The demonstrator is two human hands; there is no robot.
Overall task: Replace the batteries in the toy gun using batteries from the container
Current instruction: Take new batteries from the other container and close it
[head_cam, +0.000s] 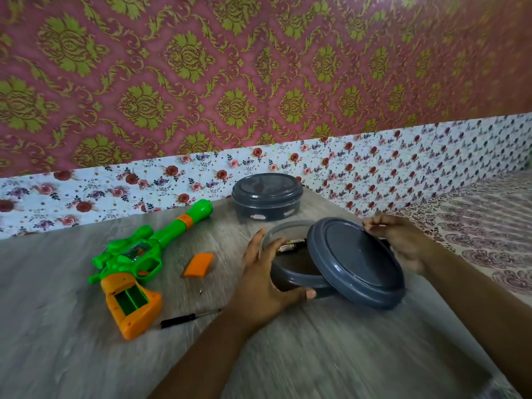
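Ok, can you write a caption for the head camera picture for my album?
Left hand steadies the container while the right hand tilts its lid off, batteries showing inside, toy gun waiting open.

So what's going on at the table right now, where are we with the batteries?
The person is opening the near container: the left hand steadies its rim while the right hand tilts the grey lid off. Batteries show inside. The toy gun lies on the table with its battery compartment open and empty, its orange cover and a screwdriver beside it. A second container sits closed behind.
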